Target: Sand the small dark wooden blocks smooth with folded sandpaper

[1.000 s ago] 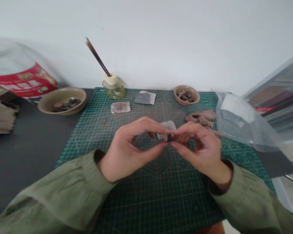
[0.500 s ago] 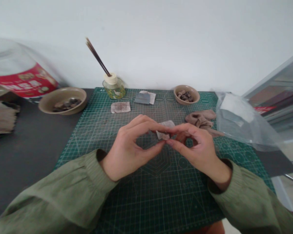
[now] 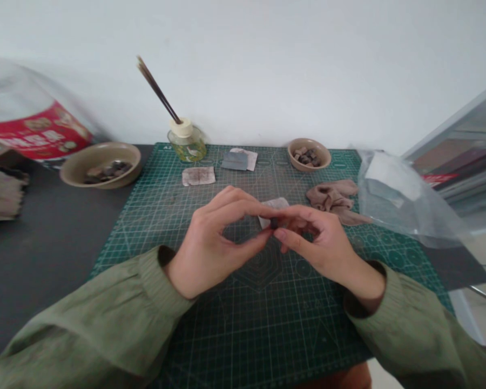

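The left hand [image 3: 210,243] was clamped on a small dark piece [image 3: 274,222], pinching it between thumb and forefinger, with the wrist low and the other fingers arched above in a rounded hollow. The right hand [image 3: 326,243] met it from the other side, thumb and forefinger tips right beside the piece; whether they gripped it or only touched it, I could not tell. Both forearms, in green sleeves [image 3: 105,319], slanted inward from the lower corners.

The piece was held over the middle of a green cutting mat [image 3: 243,324], and a pale sheet [image 3: 277,203] showed just behind the fingertips. Farther back lay a stained sheet [image 3: 198,176], a grey sheet [image 3: 234,160] overlapping a whitish one, and a small bowl [image 3: 308,168] of brownish pieces. A crumpled cloth [image 3: 328,195] and a clear plastic bag [image 3: 405,200] were at the right.

On the dark tabletop [image 3: 65,243] at the left stood a larger bowl [image 3: 79,162], partly filled, near a red-labelled jar [image 3: 24,102]. A bottle [image 3: 190,148] with slanting sticks [image 3: 157,89] stood near the white wall [image 3: 267,70].
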`<state>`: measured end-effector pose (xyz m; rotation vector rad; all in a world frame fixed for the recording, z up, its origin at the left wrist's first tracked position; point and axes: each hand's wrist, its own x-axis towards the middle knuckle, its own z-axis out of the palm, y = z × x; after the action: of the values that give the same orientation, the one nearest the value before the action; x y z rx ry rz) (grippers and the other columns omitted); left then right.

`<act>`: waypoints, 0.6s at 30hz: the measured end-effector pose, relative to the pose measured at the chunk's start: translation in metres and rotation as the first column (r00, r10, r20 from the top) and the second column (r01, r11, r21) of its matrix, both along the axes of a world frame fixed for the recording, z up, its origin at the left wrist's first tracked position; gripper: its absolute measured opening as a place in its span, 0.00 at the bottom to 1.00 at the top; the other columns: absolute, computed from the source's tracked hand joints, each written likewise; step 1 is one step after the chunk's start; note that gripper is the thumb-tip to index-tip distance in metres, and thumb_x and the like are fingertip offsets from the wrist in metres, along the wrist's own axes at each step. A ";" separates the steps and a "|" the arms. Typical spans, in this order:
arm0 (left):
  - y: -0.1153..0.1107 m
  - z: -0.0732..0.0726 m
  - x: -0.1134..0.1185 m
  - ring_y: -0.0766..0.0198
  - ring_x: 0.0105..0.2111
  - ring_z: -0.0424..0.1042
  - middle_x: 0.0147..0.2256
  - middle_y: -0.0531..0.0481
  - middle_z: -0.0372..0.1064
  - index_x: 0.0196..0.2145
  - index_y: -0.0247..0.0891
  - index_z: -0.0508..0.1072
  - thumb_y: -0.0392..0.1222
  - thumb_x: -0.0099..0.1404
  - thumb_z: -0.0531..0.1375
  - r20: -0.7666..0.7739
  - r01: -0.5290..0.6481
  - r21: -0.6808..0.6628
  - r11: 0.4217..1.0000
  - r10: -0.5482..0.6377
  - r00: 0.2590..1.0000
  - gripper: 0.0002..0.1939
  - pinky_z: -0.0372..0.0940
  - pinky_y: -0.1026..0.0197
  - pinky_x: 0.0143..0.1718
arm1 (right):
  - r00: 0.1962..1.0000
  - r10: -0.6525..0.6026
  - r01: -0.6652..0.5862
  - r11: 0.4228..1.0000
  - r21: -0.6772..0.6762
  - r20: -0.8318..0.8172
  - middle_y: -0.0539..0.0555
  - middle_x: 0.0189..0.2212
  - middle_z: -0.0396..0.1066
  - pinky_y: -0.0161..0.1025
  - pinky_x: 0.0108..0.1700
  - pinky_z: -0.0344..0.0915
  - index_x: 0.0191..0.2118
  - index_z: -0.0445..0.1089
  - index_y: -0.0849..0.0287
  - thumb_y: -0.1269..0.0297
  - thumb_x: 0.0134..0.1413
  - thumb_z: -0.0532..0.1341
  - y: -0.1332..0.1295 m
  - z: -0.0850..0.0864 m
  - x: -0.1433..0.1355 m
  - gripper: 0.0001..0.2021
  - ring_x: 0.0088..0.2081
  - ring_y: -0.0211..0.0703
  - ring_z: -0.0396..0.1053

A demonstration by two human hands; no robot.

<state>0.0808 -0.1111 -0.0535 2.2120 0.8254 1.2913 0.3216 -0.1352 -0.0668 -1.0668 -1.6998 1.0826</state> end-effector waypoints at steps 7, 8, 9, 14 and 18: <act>0.000 -0.001 0.000 0.60 0.47 0.81 0.47 0.48 0.82 0.51 0.42 0.85 0.33 0.72 0.73 -0.020 -0.013 0.022 1.000 0.013 1.000 0.12 0.76 0.57 0.49 | 0.999 0.004 -0.005 1.000 -0.025 -0.035 0.52 0.37 0.85 0.36 0.31 0.75 0.57 0.83 0.55 0.54 0.72 0.74 0.000 0.000 -0.002 0.15 0.29 0.39 0.82; 0.000 0.000 0.000 0.60 0.47 0.81 0.47 0.48 0.82 0.51 0.43 0.85 0.33 0.72 0.73 -0.018 -0.017 0.005 1.000 0.018 1.000 0.12 0.76 0.57 0.48 | 0.999 -0.004 0.004 1.000 -0.002 -0.034 0.52 0.38 0.86 0.36 0.31 0.75 0.57 0.83 0.54 0.55 0.72 0.73 0.001 0.001 -0.002 0.14 0.30 0.40 0.82; 0.000 0.001 0.001 0.60 0.47 0.80 0.47 0.48 0.82 0.52 0.43 0.85 0.33 0.71 0.73 -0.013 -0.018 -0.015 1.000 0.018 1.000 0.13 0.76 0.57 0.46 | 0.999 -0.020 0.021 0.999 0.034 -0.030 0.53 0.40 0.87 0.36 0.31 0.76 0.57 0.83 0.54 0.57 0.72 0.73 0.001 0.001 -0.002 0.14 0.31 0.40 0.82; 0.000 -0.001 0.003 0.61 0.41 0.82 0.46 0.48 0.85 0.53 0.42 0.85 0.39 0.72 0.75 0.035 0.012 -0.209 0.978 -0.005 0.999 0.14 0.78 0.58 0.44 | 0.985 -0.157 0.130 0.946 0.296 0.068 0.52 0.45 0.87 0.35 0.33 0.76 0.55 0.82 0.54 0.72 0.67 0.74 0.001 0.000 -0.003 0.14 0.33 0.37 0.81; 0.001 -0.007 0.004 0.60 0.42 0.85 0.45 0.48 0.87 0.52 0.42 0.85 0.43 0.71 0.77 0.096 0.061 -0.327 0.943 -0.031 0.995 0.13 0.80 0.59 0.46 | 0.975 -0.170 0.093 0.896 0.435 0.141 0.51 0.46 0.86 0.36 0.35 0.75 0.53 0.82 0.55 0.74 0.66 0.74 0.003 0.000 -0.003 0.13 0.34 0.36 0.78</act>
<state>0.0849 -0.1102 -0.0605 1.8844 0.8787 1.1278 0.3186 -0.1321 -0.0667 -0.9940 -1.8620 0.5022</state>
